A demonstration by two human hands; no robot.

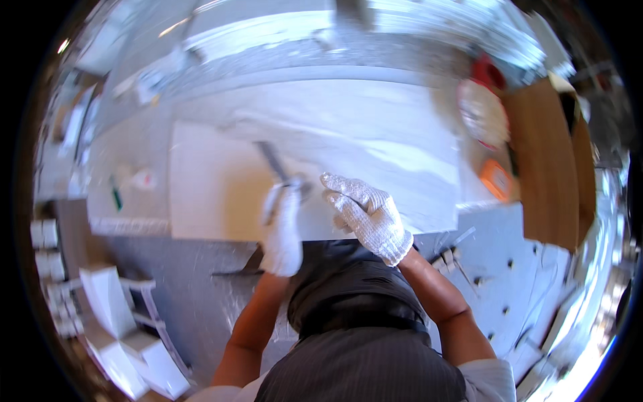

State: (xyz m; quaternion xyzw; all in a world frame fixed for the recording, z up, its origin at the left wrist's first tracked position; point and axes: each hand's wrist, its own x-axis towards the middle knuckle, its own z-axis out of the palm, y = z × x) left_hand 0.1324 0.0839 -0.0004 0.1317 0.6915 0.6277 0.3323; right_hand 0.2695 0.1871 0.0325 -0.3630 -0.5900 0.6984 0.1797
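My left hand (282,231), in a white knit glove, is closed around a narrow, flat grey blade-like tool (270,159). The tool points up and away to the left; motion blur hides its exact kind. Close by on the right is my right hand (370,216), gloved the same way. Its fingers reach left toward the tool, tips slightly apart, and nothing shows clearly between them. Both hands are over the near part of a large white slab with grey marbling (402,177), which lies flat across the work table.
An orange tool or case (495,179) and a round white-and-red object (483,114) lie right of the slab, beside an open brown cardboard box (544,164). A small green item (117,198) is at the left. White box-like pieces (107,301) stand on the lower left.
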